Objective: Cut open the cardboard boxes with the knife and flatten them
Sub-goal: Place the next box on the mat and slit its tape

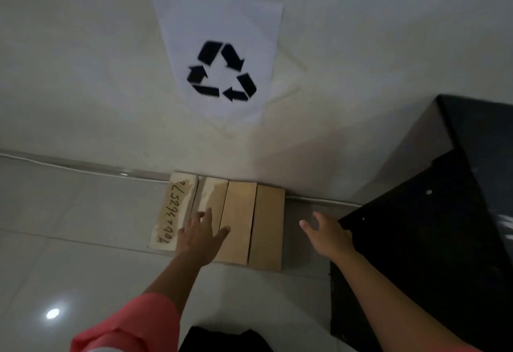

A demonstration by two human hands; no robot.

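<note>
Flattened cardboard (266, 226), 4 panels, on floor (69, 213) against far wall (83, 74), below recycling sign (222, 54). L hand (198, 236) over it, fingers straight; R hand (329, 233) just right, fingers spread; both hold nothing.

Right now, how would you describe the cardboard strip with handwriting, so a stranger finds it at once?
Look below the white recycling sign on the wall: flattened cardboard lies on the floor against the wall. The strip is its leftmost panel, just left of the left hand. Unlike its neighbours, it carries dark handwritten digits along its length.
</note>
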